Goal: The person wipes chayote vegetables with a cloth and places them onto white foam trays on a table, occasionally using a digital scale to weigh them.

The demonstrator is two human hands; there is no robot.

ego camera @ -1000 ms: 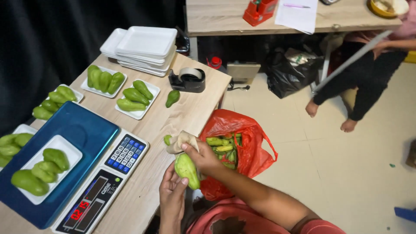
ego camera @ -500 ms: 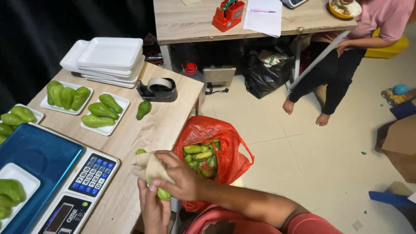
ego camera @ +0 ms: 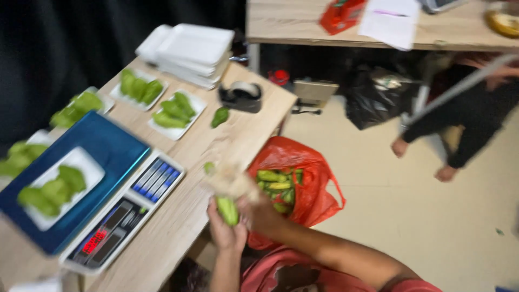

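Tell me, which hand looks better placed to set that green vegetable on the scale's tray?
Probably the left hand. It grips the green vegetable and sits nearer the scale and its white tray. The right hand holds pale wrapping, closer to the red bag.

Wearer's body, head view: both forearms bare, no watch, rings or gloves visible on the left hand [ego camera: 226, 233] or right hand [ego camera: 263, 215]. Short-sleeved red top at bottom edge (frame motion-blurred, so fabric detail cannot be made out).
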